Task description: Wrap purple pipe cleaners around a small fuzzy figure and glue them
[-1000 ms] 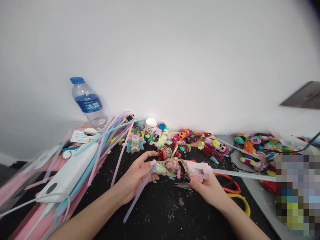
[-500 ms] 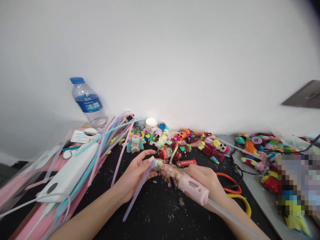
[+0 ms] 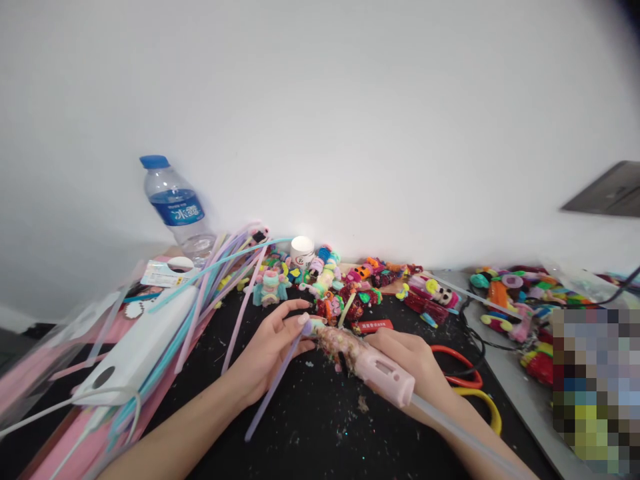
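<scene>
My left hand (image 3: 263, 353) pinches a small pastel pipe-cleaner piece (image 3: 317, 325) between thumb and fingers. A purple pipe cleaner (image 3: 273, 399) hangs from this spot down toward the black work surface (image 3: 320, 440). My right hand (image 3: 413, 353) is wrapped round a pale pink hot glue gun (image 3: 384, 378), its front crusted with brownish residue. The gun points left, its tip close against the pastel piece; whether they touch I cannot tell. Out of its back end runs a long translucent glue stick (image 3: 455, 430). The right fingers are partly hidden behind the gun.
Several colourful pipe-cleaner figures (image 3: 365, 293) lie along the wall. At left are a bundle of pastel pipe cleaners (image 3: 200, 293), a white power strip (image 3: 135, 347) and a water bottle (image 3: 175, 207). Red and yellow looped handles (image 3: 483, 400) lie beside my right forearm. A paper cup (image 3: 303, 250) stands behind.
The glue gun has shifted very slightly left along with my right hand. My left hand keeps its pinch on the pastel piece almost unmoved.
</scene>
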`<state>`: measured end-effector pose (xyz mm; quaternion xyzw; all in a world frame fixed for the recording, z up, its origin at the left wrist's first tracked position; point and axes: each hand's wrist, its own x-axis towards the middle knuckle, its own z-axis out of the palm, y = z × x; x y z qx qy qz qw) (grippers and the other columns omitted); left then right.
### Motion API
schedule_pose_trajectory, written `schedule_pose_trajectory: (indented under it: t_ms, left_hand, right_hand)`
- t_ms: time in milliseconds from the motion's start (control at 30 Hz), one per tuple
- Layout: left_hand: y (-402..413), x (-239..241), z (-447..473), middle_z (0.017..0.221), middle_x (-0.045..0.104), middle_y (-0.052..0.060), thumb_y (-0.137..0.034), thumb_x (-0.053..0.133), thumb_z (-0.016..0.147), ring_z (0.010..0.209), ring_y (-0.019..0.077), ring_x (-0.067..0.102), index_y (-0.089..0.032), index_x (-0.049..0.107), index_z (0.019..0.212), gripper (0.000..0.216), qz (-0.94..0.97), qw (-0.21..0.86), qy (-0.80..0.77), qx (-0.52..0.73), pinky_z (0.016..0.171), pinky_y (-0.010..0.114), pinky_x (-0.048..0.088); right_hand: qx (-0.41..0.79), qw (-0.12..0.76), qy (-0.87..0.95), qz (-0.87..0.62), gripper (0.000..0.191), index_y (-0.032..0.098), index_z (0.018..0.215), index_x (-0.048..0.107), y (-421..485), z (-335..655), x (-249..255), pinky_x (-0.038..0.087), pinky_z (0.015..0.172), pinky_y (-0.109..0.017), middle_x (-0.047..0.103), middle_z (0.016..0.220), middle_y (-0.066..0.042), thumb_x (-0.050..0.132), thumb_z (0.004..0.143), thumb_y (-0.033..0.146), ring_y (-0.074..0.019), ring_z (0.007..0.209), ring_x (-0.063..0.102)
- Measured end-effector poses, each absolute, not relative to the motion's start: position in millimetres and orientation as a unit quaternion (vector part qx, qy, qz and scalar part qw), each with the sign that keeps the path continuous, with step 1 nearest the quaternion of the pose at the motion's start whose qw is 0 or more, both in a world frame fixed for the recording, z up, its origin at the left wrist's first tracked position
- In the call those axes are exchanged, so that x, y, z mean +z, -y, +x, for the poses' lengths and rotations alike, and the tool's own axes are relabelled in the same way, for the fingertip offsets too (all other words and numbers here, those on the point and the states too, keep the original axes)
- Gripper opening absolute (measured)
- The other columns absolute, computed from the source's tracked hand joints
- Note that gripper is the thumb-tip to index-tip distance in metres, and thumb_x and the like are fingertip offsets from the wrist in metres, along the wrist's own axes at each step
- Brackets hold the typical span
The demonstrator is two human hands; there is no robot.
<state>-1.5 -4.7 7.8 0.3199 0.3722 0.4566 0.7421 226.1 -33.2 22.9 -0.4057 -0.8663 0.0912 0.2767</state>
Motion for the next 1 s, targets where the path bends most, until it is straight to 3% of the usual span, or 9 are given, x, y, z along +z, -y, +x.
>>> schedule_pose_trajectory:
  t_ms: [133,300,500,633,767,900,1000]
  left_hand:
    - [4.9,9.0,-1.0,0.086,0.069,0.003,-0.026,0.066,0.079,0.081,0.0165,0.067,-0.02,0.055,0.102,0.026,0.298,0.734,-0.391,0.468,0.076,0.028,0.051]
    - [4.1,12.0,-0.7,0.087,0.067,0.001,-0.024,0.068,0.076,0.089,0.0191,0.067,-0.021,0.056,0.095,0.023,0.269,0.731,-0.406,0.478,0.078,0.031,0.05]
    - [4.4,12.2,-0.6,0.096,0.066,0.003,-0.024,0.069,0.075,0.097,0.0209,0.063,-0.021,0.058,0.095,0.023,0.267,0.719,-0.415,0.49,0.082,0.034,0.049]
    - [5.4,11.0,-1.1,0.089,0.066,0.001,-0.024,0.068,0.077,0.098,0.0203,0.063,-0.022,0.059,0.094,0.02,0.27,0.724,-0.401,0.491,0.083,0.033,0.049]
    - [7.2,10.3,0.0,0.09,0.067,0.001,-0.025,0.067,0.078,0.098,0.0188,0.062,-0.021,0.063,0.094,0.017,0.269,0.736,-0.39,0.484,0.083,0.031,0.049]
    - [10.4,9.8,4.1,0.091,0.069,0.004,-0.026,0.068,0.077,0.095,0.0192,0.063,-0.019,0.066,0.094,0.019,0.263,0.746,-0.391,0.47,0.082,0.03,0.05]
    - [13.0,9.4,7.0,0.09,0.07,0.004,-0.026,0.069,0.076,0.09,0.0178,0.064,-0.019,0.067,0.09,0.016,0.262,0.748,-0.396,0.464,0.08,0.029,0.05]
  right_hand:
    - [0.02,0.298,0.804,-0.514,0.014,0.019,0.092,0.058,30.3,230.0,21.5,0.041,0.054,-0.023,0.062,0.071,-0.002,0.053,0.079,0.024,-0.0148,0.06,0.058]
    - [-0.083,0.262,0.719,-0.639,0.035,0.013,0.116,0.045,19.1,239.4,20.7,0.046,0.072,-0.035,0.061,0.107,-0.015,0.046,0.085,0.027,-0.0284,0.094,0.06]
    - [-0.148,0.15,0.658,-0.723,0.036,0.011,0.117,0.046,11.0,244.6,14.9,0.044,0.069,-0.044,0.059,0.102,-0.017,0.045,0.082,0.02,-0.0331,0.09,0.057]
    - [-0.163,0.212,0.658,-0.704,0.044,0.013,0.122,0.045,13.5,240.8,18.0,0.042,0.076,-0.052,0.051,0.115,-0.02,0.051,0.08,0.025,-0.0377,0.101,0.049]
    - [-0.082,0.346,0.788,-0.504,0.038,0.018,0.122,0.047,27.8,222.8,23.5,0.042,0.086,-0.041,0.052,0.11,-0.013,0.049,0.084,0.013,-0.0267,0.103,0.049]
    - [-0.014,0.261,0.891,-0.371,0.036,0.021,0.122,0.05,46.5,192.4,23.5,0.042,0.07,-0.031,0.058,0.092,-0.007,0.046,0.089,0.01,-0.0185,0.08,0.052]
    - [0.004,0.204,0.918,-0.339,0.035,0.024,0.125,0.05,52.1,175.1,20.1,0.04,0.068,-0.03,0.058,0.086,-0.003,0.043,0.092,0.013,-0.0166,0.074,0.05]
